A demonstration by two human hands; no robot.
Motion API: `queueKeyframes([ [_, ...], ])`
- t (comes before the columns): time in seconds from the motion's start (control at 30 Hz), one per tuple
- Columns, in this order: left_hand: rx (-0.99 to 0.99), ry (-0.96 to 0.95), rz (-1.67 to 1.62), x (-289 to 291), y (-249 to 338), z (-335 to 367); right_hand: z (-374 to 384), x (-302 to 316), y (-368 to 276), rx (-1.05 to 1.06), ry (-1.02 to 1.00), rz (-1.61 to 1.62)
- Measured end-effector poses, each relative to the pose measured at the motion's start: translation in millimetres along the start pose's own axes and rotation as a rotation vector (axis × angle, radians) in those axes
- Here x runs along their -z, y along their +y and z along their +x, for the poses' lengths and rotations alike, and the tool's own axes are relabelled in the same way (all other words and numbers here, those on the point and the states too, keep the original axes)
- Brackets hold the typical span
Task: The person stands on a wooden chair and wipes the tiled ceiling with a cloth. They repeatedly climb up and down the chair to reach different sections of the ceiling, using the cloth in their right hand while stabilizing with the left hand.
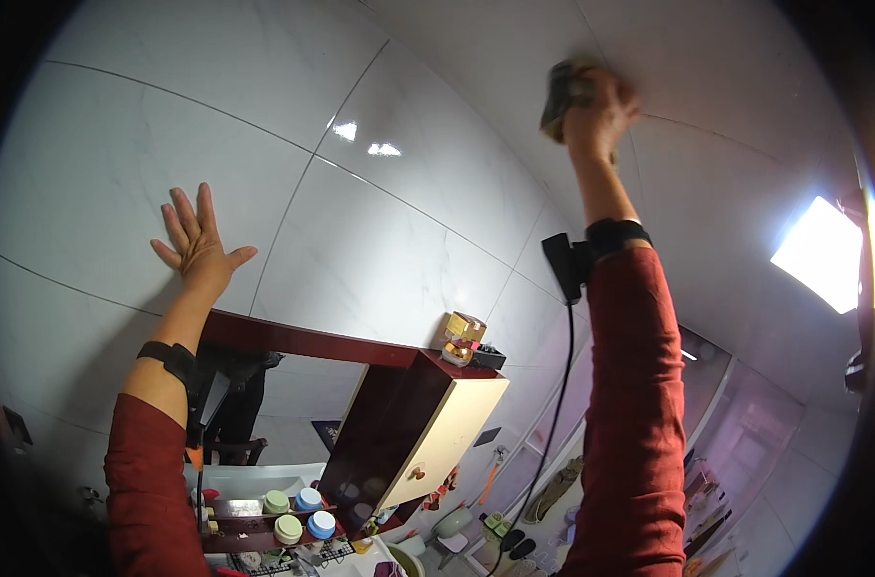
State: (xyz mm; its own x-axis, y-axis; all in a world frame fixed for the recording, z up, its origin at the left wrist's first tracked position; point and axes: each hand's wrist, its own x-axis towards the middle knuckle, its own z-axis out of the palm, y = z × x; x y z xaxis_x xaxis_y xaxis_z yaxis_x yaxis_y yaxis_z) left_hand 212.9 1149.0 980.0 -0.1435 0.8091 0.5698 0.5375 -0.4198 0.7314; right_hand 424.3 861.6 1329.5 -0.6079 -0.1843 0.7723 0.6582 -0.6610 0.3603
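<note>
Red sleeves [634,404]: Both arms reach up, and the right one goes higher.
Black straps [173,363]: One goes round each arm, just past the sleeve. A black box [560,264] sits by the right strap, and a long black cord [553,418] hangs down from it.
Left hand [203,252]: It holds nothing. Its fingers are spread wide, and the palm looks flat on the shiny wall [399,264], over the mirror's top edge. I think it helps the person stay steady.
Right hand [601,113]: It is up high and a bit blurry. Its fingers are bent round a pad and grip it.
Pad [557,101]: This dark, yellowish block is in the right hand, up at the ceiling [716,87]. The blur hides whether it touches.
Step at the ceiling: It looks like rubbing the pad over it.
Next move for the pad: It seems to need a firm grip, a flat push and a steady left palm.
Mirror [307,389]: It is on the wall, below the left hand.
Cabinet [437,438]: It stands beside the mirror and has a cream door. A gold box [466,327] sits on top.
Jars [288,529]: They have green and blue lids and stand low by the mirror; some may be reflections.
Light [822,255]: It shines bright and white, right of the pad and well apart from it.
</note>
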Motion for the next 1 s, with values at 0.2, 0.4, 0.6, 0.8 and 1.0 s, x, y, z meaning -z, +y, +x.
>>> queueKeyframes([
  [0.2,-0.007,0.007,-0.002,-5,-6,5,5,-2,0,-0.043,0.32,0.455],
  [0.4,-0.019,0.024,0.02,-9,-6,7,9,-3,19,0.368,0.156,0.07],
  [0.6,0.0,0.018,0.016,-5,-5,4,-62,-39,89,-0.295,-0.014,0.121],
  [0.8,-0.032,0.045,0.015,-8,-7,4,-64,-72,123,-1.372,0.3,1.149],
  [1.0,0.0,0.009,0.028,-5,-4,5,-36,-74,39,-1.553,0.06,1.582],
])
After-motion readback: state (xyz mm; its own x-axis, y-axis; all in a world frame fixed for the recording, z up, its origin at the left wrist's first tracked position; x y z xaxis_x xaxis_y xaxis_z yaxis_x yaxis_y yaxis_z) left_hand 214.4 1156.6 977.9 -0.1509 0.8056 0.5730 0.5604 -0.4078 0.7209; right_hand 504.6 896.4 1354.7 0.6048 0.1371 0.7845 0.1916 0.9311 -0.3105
